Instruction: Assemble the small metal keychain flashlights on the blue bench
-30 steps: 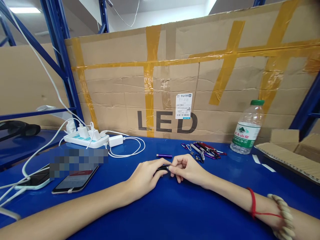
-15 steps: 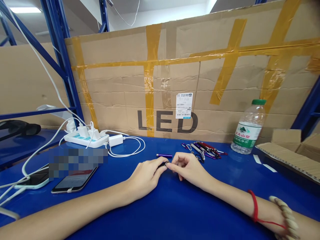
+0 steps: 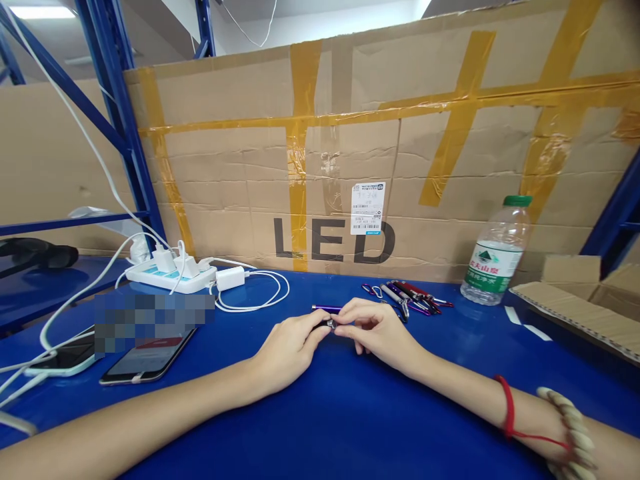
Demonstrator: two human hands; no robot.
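Observation:
Just above the blue tabletop, my left hand (image 3: 287, 348) pinches a small black cylinder with a silver end (image 3: 329, 324) between thumb and fingers. Most of that piece is hidden by the fingers. My right hand (image 3: 383, 333) meets it from the other side, thumb and index finger closed at the silver end. Right behind the fingertips lies a purple metal tube (image 3: 324, 309), partly covered by my right hand. Farther right, several slim pen-shaped metal lights (image 3: 410, 297) with carabiner clips lie in a pile.
A water bottle (image 3: 495, 257) stands at the right, near an open cardboard box (image 3: 575, 310) and white paper strips (image 3: 537, 333). On the left are a power strip (image 3: 193, 285), a white charger (image 3: 231, 278) with cables, and phones (image 3: 150, 357). A big carton (image 3: 240, 180) walls off the back.
My right thumb and fingers have shifted slightly around the silver end, which shows more now. My right index finger has straightened over the purple tube. The view has tilted a little.

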